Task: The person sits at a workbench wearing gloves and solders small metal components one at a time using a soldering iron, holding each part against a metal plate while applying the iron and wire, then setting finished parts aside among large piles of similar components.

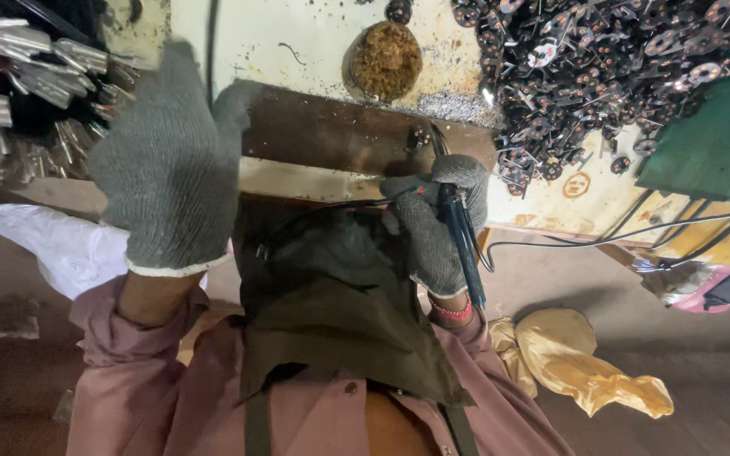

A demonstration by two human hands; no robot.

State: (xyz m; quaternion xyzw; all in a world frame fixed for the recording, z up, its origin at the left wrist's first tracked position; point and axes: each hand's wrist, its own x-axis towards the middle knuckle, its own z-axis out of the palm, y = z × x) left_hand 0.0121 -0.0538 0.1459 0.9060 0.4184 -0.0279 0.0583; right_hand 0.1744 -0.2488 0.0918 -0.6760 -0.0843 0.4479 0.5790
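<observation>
Up close, the right hand (439,221), in a grey knit glove, is closed around a dark pen-shaped soldering tool (462,241), its tip up at twelve o'clock beside a small dark part (418,135) on the brown strip (331,131) of the bench; the left hand (166,160), gloved too, hangs raised at nine o'clock, fingers curled, gripping nothing visible; a heap of dark round parts (601,63) lies at two o'clock; silvery metal pieces (19,80) lie at ten.

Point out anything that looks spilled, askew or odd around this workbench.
Silvery filings lie scattered on the bench beside a brown, crusted round pad. The pile of small dark parts sprawls to the bench edge. A crumpled yellow bag lies on the floor.
</observation>
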